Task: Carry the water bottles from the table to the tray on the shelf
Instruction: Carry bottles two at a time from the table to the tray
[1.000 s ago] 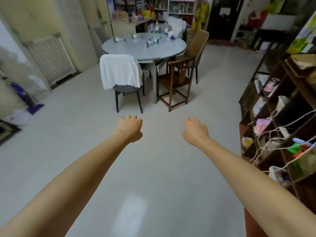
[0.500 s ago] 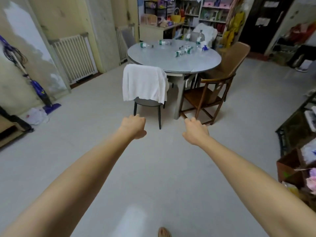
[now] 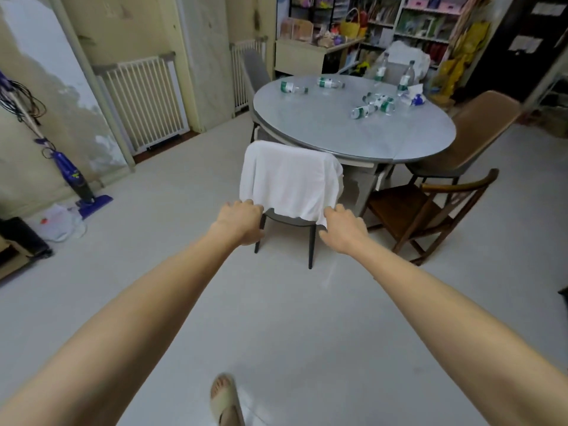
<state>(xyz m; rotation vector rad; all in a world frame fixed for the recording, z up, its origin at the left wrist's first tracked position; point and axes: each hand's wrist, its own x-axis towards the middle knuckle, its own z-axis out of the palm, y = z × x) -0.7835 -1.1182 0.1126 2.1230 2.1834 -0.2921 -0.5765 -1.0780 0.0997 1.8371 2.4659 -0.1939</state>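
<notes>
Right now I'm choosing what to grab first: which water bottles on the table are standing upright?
The two bottles at the table's far right edge: one left, one beside the tissue packet. All others lie on their sides.

grey table (image 3: pixel 322 127), green-labelled bottles (image 3: pixel 373 106), white cloth (image 3: pixel 289 179)

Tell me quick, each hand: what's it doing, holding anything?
Left hand: fingers loosely curled, holding nothing.
Right hand: fingers loosely curled, holding nothing.

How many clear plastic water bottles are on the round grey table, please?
About 7 bottles: two lying far left, two upright behind, seemingly three lying clustered; that cluster is blurry.
</notes>
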